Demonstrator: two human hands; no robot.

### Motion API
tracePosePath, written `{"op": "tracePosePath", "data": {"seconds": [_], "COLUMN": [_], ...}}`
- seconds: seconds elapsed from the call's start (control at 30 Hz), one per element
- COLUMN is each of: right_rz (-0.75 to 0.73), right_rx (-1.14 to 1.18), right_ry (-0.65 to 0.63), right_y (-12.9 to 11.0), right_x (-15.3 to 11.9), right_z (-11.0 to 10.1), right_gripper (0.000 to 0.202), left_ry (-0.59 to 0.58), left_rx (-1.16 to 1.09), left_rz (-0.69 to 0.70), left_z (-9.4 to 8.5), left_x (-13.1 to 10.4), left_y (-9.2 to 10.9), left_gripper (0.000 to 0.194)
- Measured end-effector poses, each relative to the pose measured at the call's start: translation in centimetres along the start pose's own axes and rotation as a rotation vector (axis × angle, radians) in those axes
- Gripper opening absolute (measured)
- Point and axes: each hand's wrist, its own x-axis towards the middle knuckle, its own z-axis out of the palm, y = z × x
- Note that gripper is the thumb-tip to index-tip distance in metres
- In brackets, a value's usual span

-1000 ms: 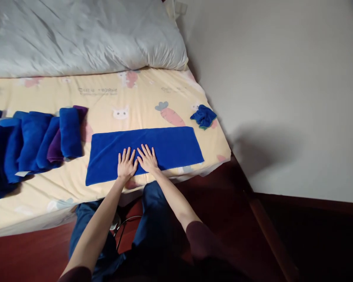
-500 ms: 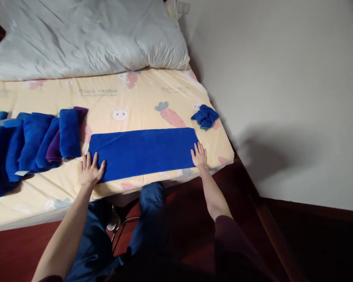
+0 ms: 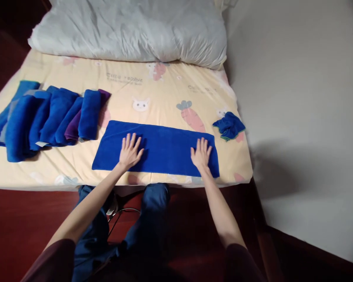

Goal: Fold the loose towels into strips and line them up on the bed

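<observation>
A blue towel (image 3: 167, 149) lies as a long flat strip along the front of the bed. My left hand (image 3: 130, 150) is over its left part, palm down with the fingers spread. Near the towel's right end, my right hand (image 3: 201, 152) is also palm down, fingers apart. Neither hand grips the cloth. Just beyond the towel's right end sits a crumpled blue cloth (image 3: 229, 125) with a green edge. To the left, several folded blue towels (image 3: 59, 113) overlap in a row, with a purple one (image 3: 73, 126) among them.
The bed (image 3: 161, 92) has a yellow sheet printed with carrots and rabbits. A bulky grey-white quilt (image 3: 129, 31) lies across its far side. On the right rises a pale wall (image 3: 297, 98). My legs (image 3: 154, 207) are close to the bed's front edge, above a dark red floor.
My left hand has moved from the towel's left end inward onto the cloth. The right hand has shifted slightly inward from the right edge. The camera view has turned left.
</observation>
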Motion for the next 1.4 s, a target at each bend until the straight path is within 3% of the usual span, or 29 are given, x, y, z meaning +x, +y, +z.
{"op": "tracePosePath", "data": {"seconds": [0.1, 0.2, 0.33, 0.43, 0.57, 0.67, 0.8, 0.9, 1.07, 1.2, 1.3, 1.4], "right_rz": [-0.210, -0.333, -0.341, -0.374, -0.460, -0.406, -0.126, -0.025, -0.015, 0.010, 0.032, 0.056], "right_rx": [0.011, 0.081, 0.146, 0.162, 0.136, 0.064, -0.064, -0.114, -0.160, -0.210, -0.223, -0.239], "right_ry": [-0.021, -0.148, -0.200, -0.159, -0.180, -0.213, -0.177, -0.141, -0.097, -0.193, -0.259, -0.186], "right_y": [-8.1, -13.2, -14.1, -13.4, -9.7, -2.7, 8.2, 12.5, 12.8, 12.2, 12.4, 13.1], "right_x": [3.8, 6.4, 7.2, 7.0, 6.9, 6.9, 7.6, 8.2, 8.7, 8.8, 8.6, 8.1], "right_z": [2.1, 5.4, 8.6, 9.2, 7.6, 5.1, 2.0, 1.3, 1.8, 0.8, 0.4, 1.3], "right_gripper": [0.064, 0.060, 0.063, 0.059, 0.058, 0.060, 0.065, 0.067, 0.067, 0.068, 0.068, 0.068], "left_ry": [-0.035, -0.107, -0.126, -0.087, -0.082, -0.004, 0.105, 0.071, 0.058, 0.056, -0.037, -0.092], "left_rx": [-0.038, -0.059, -0.083, -0.114, -0.119, -0.069, -0.009, 0.020, 0.052, 0.080, 0.089, 0.086], "left_rz": [0.109, 0.124, 0.102, 0.125, 0.119, -0.004, -0.139, -0.189, -0.214, -0.166, -0.121, -0.148], "left_z": [2.2, 5.0, 8.1, 8.6, 6.1, 3.0, 0.2, -0.1, 0.4, -0.5, -1.4, -1.4], "left_x": [5.3, 8.9, 10.0, 9.7, 8.2, 6.7, 6.8, 8.1, 9.1, 8.1, 7.0, 6.1], "left_y": [5.0, 7.4, 6.9, 5.8, 2.3, -2.7, -9.3, -12.0, -12.3, -11.9, -13.2, -15.0], "left_gripper": [0.065, 0.064, 0.064, 0.062, 0.063, 0.068, 0.076, 0.080, 0.079, 0.075, 0.073, 0.073]}}
